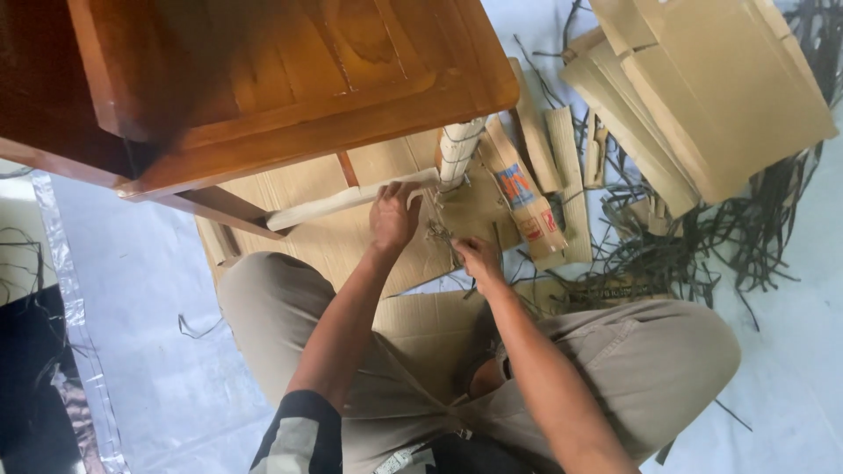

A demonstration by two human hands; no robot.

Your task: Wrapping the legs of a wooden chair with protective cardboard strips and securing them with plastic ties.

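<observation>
You're pressing your left hand (392, 217), fingers spread, on cardboard (334, 241) by the wrapped table leg (458, 151); your right hand (477, 257) is pinching a strap (442, 233).

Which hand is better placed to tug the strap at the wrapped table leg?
Probably the right hand: it pinches the dark strap ends below the cardboard-wrapped wooden table leg, while the left hand presses the pale wooden rail.

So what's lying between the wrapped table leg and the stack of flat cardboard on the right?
In the head view, between the wrapped table leg and the cardboard stack lie narrow cardboard strips and loose dark strapping on the floor.
</observation>
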